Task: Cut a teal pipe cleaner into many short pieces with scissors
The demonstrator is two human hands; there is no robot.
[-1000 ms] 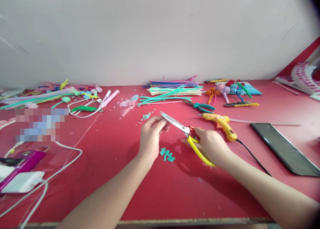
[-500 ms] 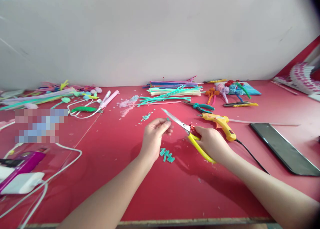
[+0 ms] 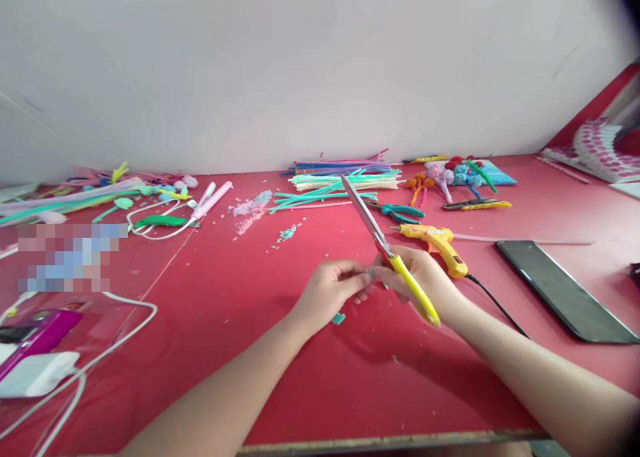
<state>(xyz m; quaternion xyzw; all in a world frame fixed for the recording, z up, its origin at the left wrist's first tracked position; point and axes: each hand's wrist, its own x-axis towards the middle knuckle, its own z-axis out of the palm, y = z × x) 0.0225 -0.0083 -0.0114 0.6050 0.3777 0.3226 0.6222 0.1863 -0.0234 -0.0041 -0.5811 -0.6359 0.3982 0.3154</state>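
My left hand [image 3: 336, 292] is closed in a pinch on a small teal pipe cleaner piece [image 3: 371, 274], most of it hidden by the fingers. My right hand [image 3: 425, 278] holds yellow-handled scissors [image 3: 371, 217], their blades together and pointing up and away. The fingertips of both hands meet around the teal piece, and another bit of teal shows just under the right fingers. On the red table below my left hand lie short cut teal pieces [image 3: 339, 318], partly covered by that hand.
Pipe cleaner bundles [image 3: 345, 180] lie by the wall. Teal-handled pliers [image 3: 400, 212], a yellow glue gun [image 3: 434, 238] and a phone [image 3: 563, 290] are on the right, with fuzzy flowers [image 3: 463, 172] behind. A pink hair-straightener-like tool [image 3: 213, 202] and white cables [image 3: 125, 337] lie left.
My right hand has turned the scissors more upright and brought its fingertips to my left hand. The left hand has moved right and nearer, now partly covering the cut pieces.
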